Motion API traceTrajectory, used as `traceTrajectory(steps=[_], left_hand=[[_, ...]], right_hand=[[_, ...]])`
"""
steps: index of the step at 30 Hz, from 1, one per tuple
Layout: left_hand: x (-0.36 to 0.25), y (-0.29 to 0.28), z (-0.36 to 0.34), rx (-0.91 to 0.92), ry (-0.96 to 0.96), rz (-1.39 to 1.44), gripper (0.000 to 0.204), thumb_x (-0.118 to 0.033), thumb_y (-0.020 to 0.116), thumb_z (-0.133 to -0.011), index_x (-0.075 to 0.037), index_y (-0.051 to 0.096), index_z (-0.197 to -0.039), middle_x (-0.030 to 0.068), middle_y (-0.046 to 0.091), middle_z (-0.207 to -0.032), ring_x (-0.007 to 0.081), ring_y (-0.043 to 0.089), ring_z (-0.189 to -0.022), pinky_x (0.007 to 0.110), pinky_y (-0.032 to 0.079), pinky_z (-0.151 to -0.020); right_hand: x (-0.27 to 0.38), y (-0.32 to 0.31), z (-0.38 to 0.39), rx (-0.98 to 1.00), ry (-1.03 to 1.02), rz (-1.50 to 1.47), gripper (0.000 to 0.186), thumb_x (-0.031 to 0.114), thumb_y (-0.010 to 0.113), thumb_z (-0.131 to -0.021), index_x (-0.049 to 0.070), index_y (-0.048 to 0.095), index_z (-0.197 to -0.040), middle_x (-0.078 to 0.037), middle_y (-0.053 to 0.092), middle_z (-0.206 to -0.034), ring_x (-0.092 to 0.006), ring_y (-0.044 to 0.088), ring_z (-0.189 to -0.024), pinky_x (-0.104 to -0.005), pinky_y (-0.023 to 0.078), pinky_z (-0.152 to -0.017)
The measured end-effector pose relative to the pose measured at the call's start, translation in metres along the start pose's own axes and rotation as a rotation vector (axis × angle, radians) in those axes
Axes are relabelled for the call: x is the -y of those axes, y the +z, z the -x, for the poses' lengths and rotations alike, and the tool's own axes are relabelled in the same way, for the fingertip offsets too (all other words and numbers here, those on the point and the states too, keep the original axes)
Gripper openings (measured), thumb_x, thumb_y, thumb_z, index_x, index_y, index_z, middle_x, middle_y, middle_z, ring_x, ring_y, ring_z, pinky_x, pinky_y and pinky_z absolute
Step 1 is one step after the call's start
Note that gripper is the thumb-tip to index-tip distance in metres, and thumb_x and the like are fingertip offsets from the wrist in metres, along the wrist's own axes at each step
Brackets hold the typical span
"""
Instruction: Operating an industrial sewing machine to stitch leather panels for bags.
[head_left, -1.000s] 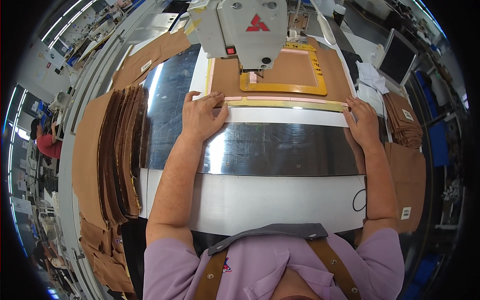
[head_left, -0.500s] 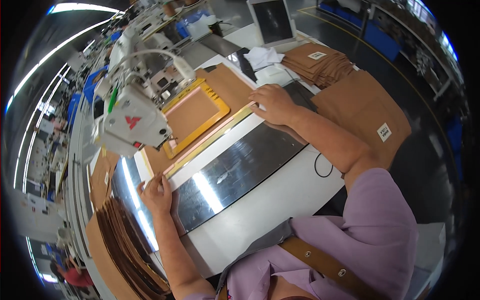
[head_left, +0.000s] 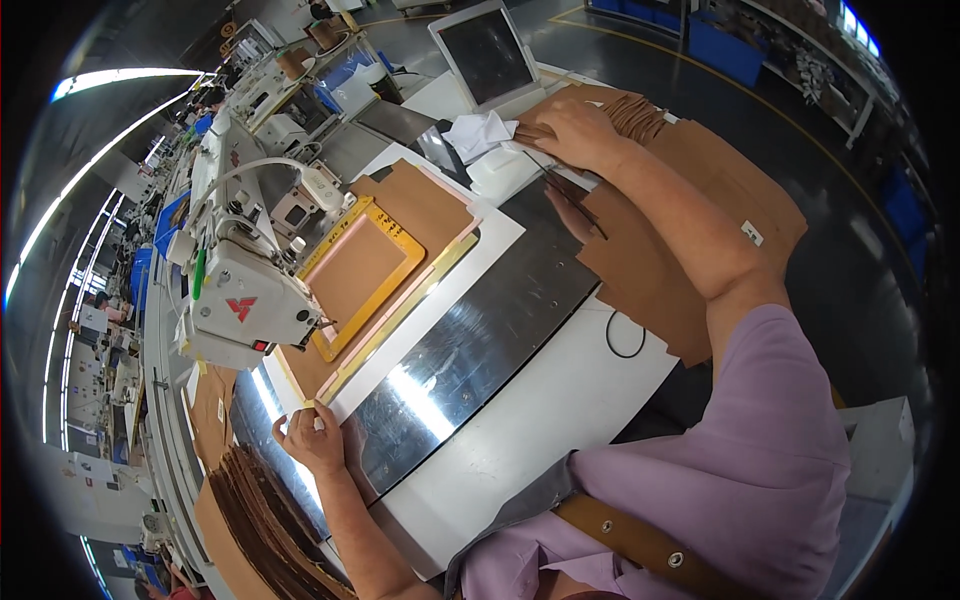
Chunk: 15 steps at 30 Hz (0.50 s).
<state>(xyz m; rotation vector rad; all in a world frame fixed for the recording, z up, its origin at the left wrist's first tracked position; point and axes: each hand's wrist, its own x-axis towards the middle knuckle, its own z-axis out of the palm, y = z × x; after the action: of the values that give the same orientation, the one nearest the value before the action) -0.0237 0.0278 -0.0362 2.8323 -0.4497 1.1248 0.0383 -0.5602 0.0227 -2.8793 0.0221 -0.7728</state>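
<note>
My left hand is at the near left corner of a white sheet, fingers half curled and apart, with a small whitish spot at one finger. On that sheet lies a brown panel with a yellow-edged strip along its near side. A yellow rectangular frame lies on the panel, partly under the white sewing machine head. My right hand reaches to the back right, fingers closed over the edge of brown pieces at the stack; its fingertips are partly hidden.
A crumpled white cloth lies beside a dark screen at the back. More brown pieces overhang the table's right side. Several dark-edged brown panels stand at the near left. A shiny metal plate runs along the front.
My right hand has left the panel's far right corner and moved back and right to the brown stack. My left hand stays by the near left corner. The view has shifted.
</note>
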Motion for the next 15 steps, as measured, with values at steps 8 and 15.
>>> traceTrajectory(steps=[8,15], left_hand=[[0.000,0.001,0.001,-0.054,0.049,0.007,0.018,-0.012,0.069,-0.086,-0.007,0.064,-0.069,0.0063,0.069,-0.071,0.0257,0.065,-0.069,0.042,0.045,-0.090],[-0.006,-0.007,-0.004,-0.015,0.235,-0.033,0.006,-0.013,0.068,-0.087,-0.007,0.071,-0.086,0.0072,0.074,-0.088,0.0255,0.069,-0.074,0.044,0.046,-0.091]], right_hand=[[-0.051,0.019,0.019,-0.059,0.020,0.091,0.019,0.027,0.070,-0.090,0.009,0.075,-0.093,-0.011,0.072,-0.103,-0.0335,0.069,-0.099,-0.0457,0.055,-0.084],[-0.057,-0.020,0.006,-0.222,0.367,-0.240,0.021,0.025,0.067,-0.092,0.006,0.075,-0.091,-0.011,0.074,-0.098,-0.0331,0.068,-0.095,-0.0437,0.054,-0.081]])
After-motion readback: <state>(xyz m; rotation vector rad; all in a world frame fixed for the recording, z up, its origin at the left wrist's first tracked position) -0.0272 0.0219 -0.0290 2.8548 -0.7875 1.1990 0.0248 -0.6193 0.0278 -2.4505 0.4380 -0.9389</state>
